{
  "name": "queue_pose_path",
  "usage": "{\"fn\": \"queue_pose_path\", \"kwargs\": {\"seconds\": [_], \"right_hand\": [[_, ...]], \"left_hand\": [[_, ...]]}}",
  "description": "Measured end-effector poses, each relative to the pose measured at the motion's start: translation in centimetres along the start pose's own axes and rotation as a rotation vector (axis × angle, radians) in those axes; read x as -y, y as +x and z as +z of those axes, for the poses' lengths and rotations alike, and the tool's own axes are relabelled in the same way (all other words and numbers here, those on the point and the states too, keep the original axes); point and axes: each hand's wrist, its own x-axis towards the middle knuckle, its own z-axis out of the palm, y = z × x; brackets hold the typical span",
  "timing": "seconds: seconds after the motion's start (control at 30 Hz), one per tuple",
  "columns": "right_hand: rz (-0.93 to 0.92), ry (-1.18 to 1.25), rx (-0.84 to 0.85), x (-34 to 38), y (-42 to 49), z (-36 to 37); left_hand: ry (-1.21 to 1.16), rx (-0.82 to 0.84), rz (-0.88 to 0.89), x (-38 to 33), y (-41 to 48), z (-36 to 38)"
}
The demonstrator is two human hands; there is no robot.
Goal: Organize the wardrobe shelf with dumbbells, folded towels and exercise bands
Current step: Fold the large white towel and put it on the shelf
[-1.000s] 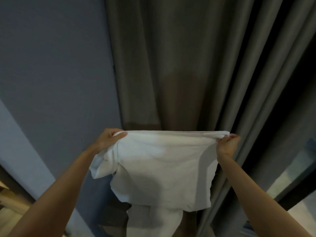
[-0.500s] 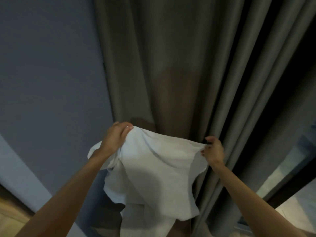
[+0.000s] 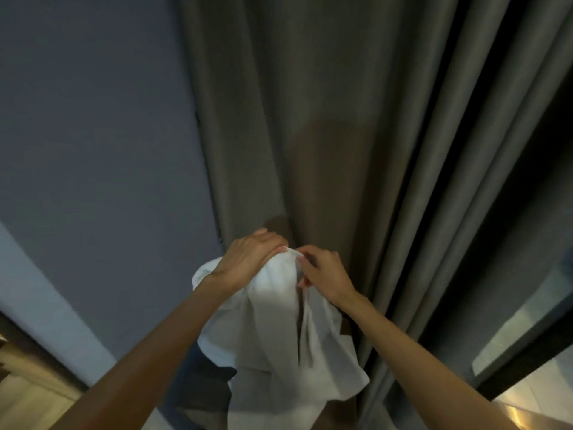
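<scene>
- The left hand (image 3: 248, 259) grips the top edge of a white towel (image 3: 279, 336), fingers curled over the cloth and closed on it.
- The right hand (image 3: 322, 274) sits just beside the left, its fingertips pinching the same top edge; thumb and fingers are closed on a small bunch of fabric.
- The two hands nearly touch at the towel's upper edge, so the cloth is doubled over lengthwise and hangs down in two loose layers with a dark gap between them.
- The towel is held up in the air, in front of a grey-brown curtain (image 3: 325, 119) that falls in long vertical pleats.
- The towel's lower part drapes between the two bare forearms, its bottom corners uneven, one flaring out toward the right.
- To the left of the curtain is a plain blue-grey wall (image 3: 93, 135).
- At the lower right edge, a dark window frame (image 3: 527, 364) with bright glass shows beside the curtain.
</scene>
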Motion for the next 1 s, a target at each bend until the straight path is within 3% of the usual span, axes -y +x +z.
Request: {"fn": "queue_pose_path", "kwargs": {"seconds": [0.1,0.17,0.3,0.5,0.63,0.7,0.8,0.93,1.0], "right_hand": [[-0.049,-0.16,-0.054,0.1,0.3,0.1],[-0.089,-0.192,-0.186,0.3,0.5,-0.3],[-0.214,-0.067,-0.432,1.3,1.2,-2.3],[-0.068,0.077,-0.549,1.1,3.0,-6.4],[0.031,0.132,-0.646,0.9,3.4,-7.6],[0.087,0.243,-0.665,0.9,3.5,-7.8],[0.122,0.282,-0.675,0.9,3.2,-7.6],[0.095,0.121,-0.64,0.6,2.7,-7.4],[0.058,0.057,-0.595,0.7,2.4,-7.2]], "left_hand": [[-0.115,-0.067,-0.015,0.9,0.0,0.7],[-0.241,-0.099,-0.042,1.8,0.1,1.2],[-0.399,-0.095,-0.159,4.0,-0.3,2.6],[-0.808,0.026,-0.426,5.3,-2.2,2.5],[-0.964,0.242,-0.412,6.2,-2.6,1.3],[-0.96,0.242,-0.425,6.5,-2.7,1.0],[-0.796,-0.017,-0.444,6.1,-1.9,0.5],[-0.254,-0.478,-0.39,5.4,-0.1,-1.8],[-0.081,-0.615,-0.289,5.2,0.5,-3.8]]}}
